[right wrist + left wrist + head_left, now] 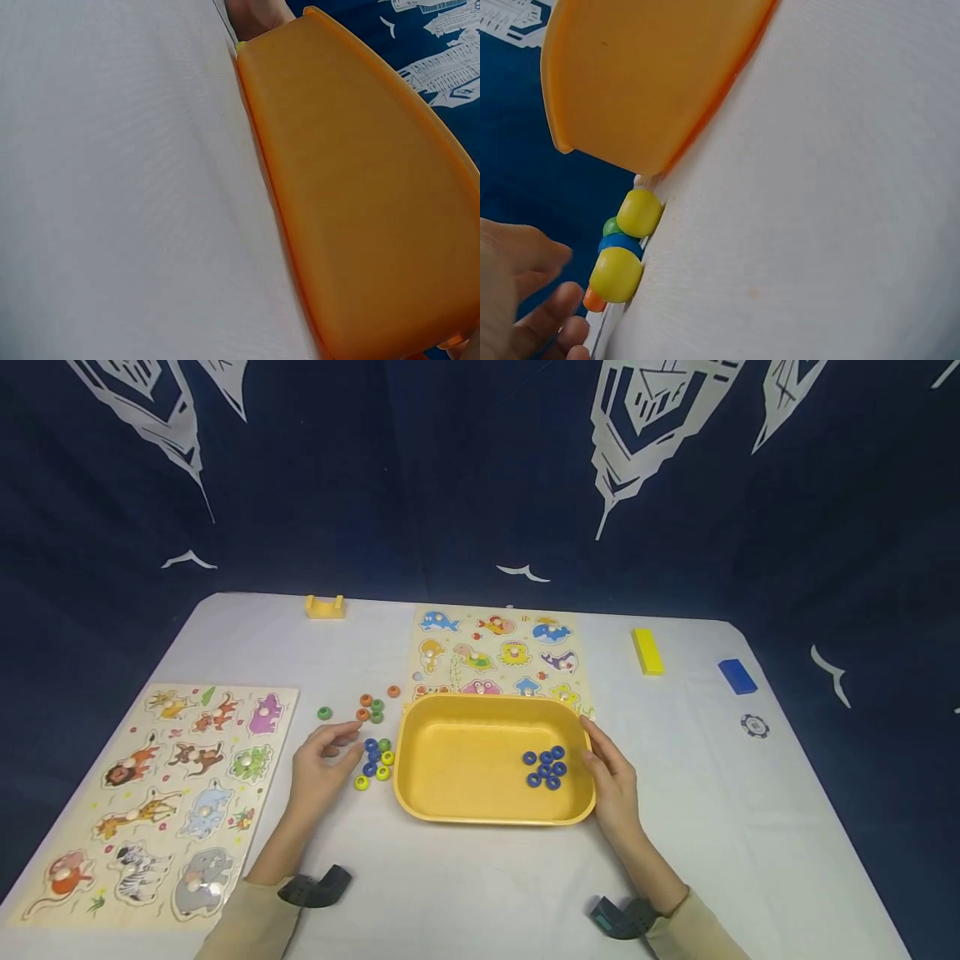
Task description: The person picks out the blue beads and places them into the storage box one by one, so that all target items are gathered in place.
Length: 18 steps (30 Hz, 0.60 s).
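My left hand [322, 768] is beside a loose group of round beads on the table, thumb and fingers apart with nothing visible between them. Closest to it are blue beads [370, 769], yellow beads [382, 772] and a green bead [384, 745]; orange beads [366, 700] and more green ones lie behind. In the left wrist view two yellow beads [616, 274] appear large near the fingers [559, 304]. My right hand [615, 781] holds the right end of a yellow plastic tray [457, 817], thumb at the rim. Several blue beads [545, 770] lie inside, toward the right.
An animal puzzle board [165, 777] lies at the left, and a sea-animal puzzle board [491, 639] sits behind the tray, partly covered. A yellow block [647, 652], a blue block [738, 677] and a round chip [754, 726] lie at right. A small yellow notched piece [325, 608] stands at the back.
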Each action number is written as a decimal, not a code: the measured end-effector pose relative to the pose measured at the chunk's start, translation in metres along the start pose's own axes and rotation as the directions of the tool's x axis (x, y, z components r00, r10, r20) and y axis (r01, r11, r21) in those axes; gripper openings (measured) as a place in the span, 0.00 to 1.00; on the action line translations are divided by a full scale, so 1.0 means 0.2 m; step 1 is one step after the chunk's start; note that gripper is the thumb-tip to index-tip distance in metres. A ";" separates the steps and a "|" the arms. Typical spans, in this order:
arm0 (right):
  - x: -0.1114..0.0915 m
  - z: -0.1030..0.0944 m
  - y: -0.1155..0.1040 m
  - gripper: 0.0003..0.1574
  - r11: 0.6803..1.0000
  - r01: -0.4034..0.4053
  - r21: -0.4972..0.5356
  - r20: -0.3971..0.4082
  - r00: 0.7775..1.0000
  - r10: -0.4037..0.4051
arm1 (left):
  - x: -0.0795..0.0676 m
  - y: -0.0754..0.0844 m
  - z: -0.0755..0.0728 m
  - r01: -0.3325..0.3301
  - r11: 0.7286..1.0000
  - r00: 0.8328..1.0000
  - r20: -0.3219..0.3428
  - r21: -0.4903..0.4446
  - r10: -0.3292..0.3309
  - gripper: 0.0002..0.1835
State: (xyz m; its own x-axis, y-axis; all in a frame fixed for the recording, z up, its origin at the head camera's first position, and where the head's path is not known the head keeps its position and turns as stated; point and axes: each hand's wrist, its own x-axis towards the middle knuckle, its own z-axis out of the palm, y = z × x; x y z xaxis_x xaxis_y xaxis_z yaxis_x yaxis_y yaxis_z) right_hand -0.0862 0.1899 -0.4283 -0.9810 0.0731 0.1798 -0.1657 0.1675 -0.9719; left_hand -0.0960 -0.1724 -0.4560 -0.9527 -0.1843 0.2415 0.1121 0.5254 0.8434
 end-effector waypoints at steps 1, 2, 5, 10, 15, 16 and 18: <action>0.00 0.00 0.00 0.25 1.000 -0.001 -0.005 0.000 1.000 0.001 | 0.00 -0.01 0.01 -0.005 0.999 1.000 0.010 0.035 0.004 0.17; 0.00 0.00 0.00 0.25 1.000 -0.004 -0.007 -0.003 1.000 0.004 | 0.00 -0.01 0.01 -0.010 0.997 1.000 0.022 0.075 0.008 0.17; 0.00 0.00 0.00 0.25 1.000 -0.018 -0.011 -0.011 1.000 0.018 | 0.00 -0.03 0.03 -0.022 0.983 0.998 0.061 0.185 0.011 0.17; 0.00 0.00 -0.01 0.25 0.999 -0.031 -0.021 -0.011 0.999 0.031 | 0.01 -0.02 0.04 -0.046 0.964 0.997 0.079 0.260 0.026 0.15; 0.00 0.00 -0.02 0.25 0.999 -0.037 -0.022 -0.012 0.999 0.037 | 0.01 -0.01 0.03 -0.049 0.966 0.998 0.045 0.253 0.038 0.13; 0.00 0.00 -0.01 0.25 0.999 -0.036 -0.020 -0.012 0.999 0.036 | 0.01 0.00 0.03 -0.035 0.971 0.999 0.031 0.235 0.029 0.13; 0.00 0.00 -0.01 0.25 0.999 -0.033 -0.014 -0.012 0.999 0.033 | 0.02 0.04 0.02 -0.015 0.982 1.000 0.002 0.188 0.015 0.13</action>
State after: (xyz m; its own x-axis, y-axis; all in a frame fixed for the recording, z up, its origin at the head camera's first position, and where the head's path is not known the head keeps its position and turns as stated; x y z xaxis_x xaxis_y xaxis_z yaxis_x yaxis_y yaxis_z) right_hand -0.0856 0.1887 -0.4259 -0.9846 0.0901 0.1499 -0.1321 0.1788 -0.9750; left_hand -0.0991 -0.1664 -0.4510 -0.9517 -0.1746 0.2527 0.0711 0.6752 0.7342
